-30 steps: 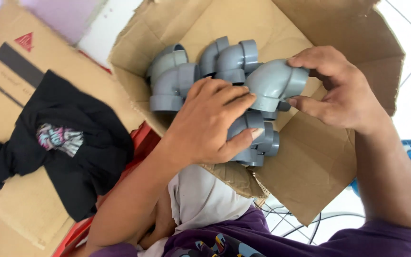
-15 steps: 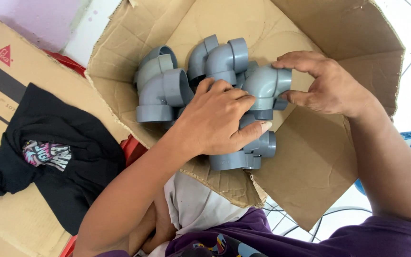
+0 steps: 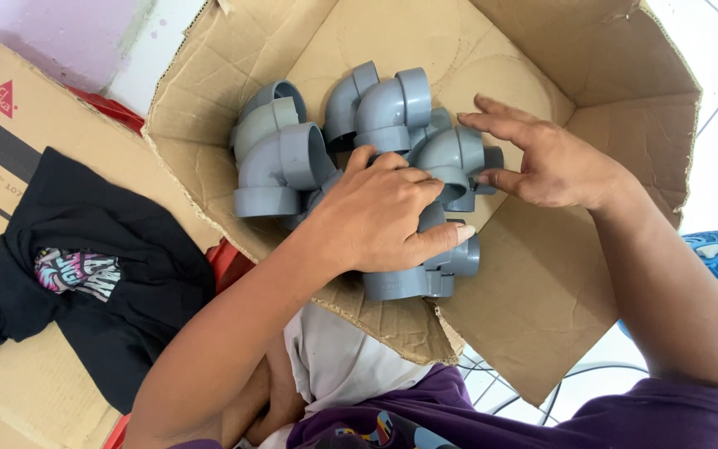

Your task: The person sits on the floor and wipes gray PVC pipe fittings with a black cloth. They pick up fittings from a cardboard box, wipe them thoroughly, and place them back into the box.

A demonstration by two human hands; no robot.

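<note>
Item: grey pipe elbows [image 3: 280,162], heaped in an open cardboard box [image 3: 542,274] on the person's lap.

Step in hand: settling one elbow [image 3: 452,156] onto the heap.

Left hand [image 3: 380,218]: closed over the lower elbows.

Right hand [image 3: 546,162]: fingers spread, touching that elbow.

Next move likely needs a steady release.

Change: a second ago the right hand gripped this elbow higher; it now sits lower.

Nearby: black cloth [image 3: 85,266].

Open brown cardboard box [image 3: 542,274] at centre; flat brown carton [image 3: 10,141], red-and-black label, at left.
</note>
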